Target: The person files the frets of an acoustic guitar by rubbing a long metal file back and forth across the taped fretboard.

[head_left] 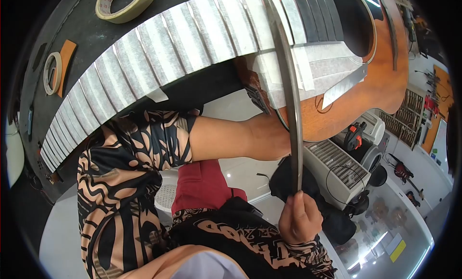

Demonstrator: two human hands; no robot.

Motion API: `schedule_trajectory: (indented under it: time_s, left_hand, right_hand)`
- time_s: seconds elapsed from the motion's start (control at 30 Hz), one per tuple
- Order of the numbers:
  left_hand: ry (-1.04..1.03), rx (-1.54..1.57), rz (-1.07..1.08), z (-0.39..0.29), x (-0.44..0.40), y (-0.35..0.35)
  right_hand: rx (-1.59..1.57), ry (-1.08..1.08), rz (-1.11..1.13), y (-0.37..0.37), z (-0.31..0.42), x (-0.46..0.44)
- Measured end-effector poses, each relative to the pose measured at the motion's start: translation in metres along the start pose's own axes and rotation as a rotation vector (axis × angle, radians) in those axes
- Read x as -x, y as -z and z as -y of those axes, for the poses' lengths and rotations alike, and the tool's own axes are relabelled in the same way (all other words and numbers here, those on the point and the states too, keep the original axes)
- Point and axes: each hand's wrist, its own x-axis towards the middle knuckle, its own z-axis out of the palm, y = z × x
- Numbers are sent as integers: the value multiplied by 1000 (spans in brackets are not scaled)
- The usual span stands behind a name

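My right hand (301, 219) is closed around the near end of a long, narrow metal bar (290, 91), perhaps a file. The bar runs away from me across an orange-brown acoustic guitar (327, 117), near where neck and body meet. Whether it touches the frets, I cannot tell. White masking tape (149, 55) covers the neck between the frets, while dark bare fingerboard (320, 16) shows near the soundhole (353, 24). More tape (329, 62) lies on the body beside the fingerboard. My left arm (236, 137) reaches to the guitar's edge; its hand is hidden there.
On the dark bench (53, 19) lie a large tape roll (126, 7), a smaller roll (52, 73) and an orange-brown strip (67, 67). A pale rectangular strip (344, 86) rests on the guitar top. Right of me stand a slotted box (332, 161) and a glass-topped case (385, 231).
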Motion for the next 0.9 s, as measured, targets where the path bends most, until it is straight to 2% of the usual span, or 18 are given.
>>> schedule_trajectory:
  time_s: [0.07,0.1,0.17,0.2,0.27,0.33,0.4,0.43,0.5,0.53,0.63,0.67,0.7,0.73,0.8,0.83,0.87,0.9]
  left_hand:
    - [-72,-110,-48,-2,-2,-2]
    - [4,-28,-81,-11,-1,19]
    - [85,37,-107,-26,0,50]
    - [181,321,-169,-33,0,61]
    - [268,623,-220,-33,-6,61]
    - [206,285,123,-25,-11,55]
    - [176,112,278,-21,-4,47]
    - [88,17,141,-20,1,36]
    - [2,-78,2,-19,2,33]
    - [21,-39,13,-20,0,35]
    - [47,-2,9,-18,-5,38]
    - [59,-6,3,-19,-4,44]
    - [70,-10,-3,-20,-3,50]
    - [155,303,11,-25,0,67]
    - [245,629,29,-27,1,66]
    - [159,327,-62,-29,-4,56]
    - [135,274,-49,-26,-5,52]
    - [111,222,-38,-25,-6,50]
  right_hand:
    - [7,6,-8,-2,7,-14]
    - [5,-73,13,3,23,-46]
    - [48,-85,91,10,44,-113]
    - [29,-56,91,7,45,-138]
    - [22,-46,92,7,40,-146]
    - [81,-85,78,6,38,-120]
    - [18,-77,50,6,23,-62]
    - [-13,-82,62,8,16,-34]
    - [6,-10,3,6,3,5]
    - [10,-18,7,6,4,1]
    - [78,51,-112,-11,2,-49]
    - [122,65,-114,-12,11,-75]
    - [91,-27,-4,-6,29,-98]
    - [69,-76,53,1,39,-111]
    - [53,-136,75,14,54,-129]
    - [56,-144,58,17,53,-128]
    - [59,-152,41,19,52,-126]
    - [72,-69,31,26,44,-117]
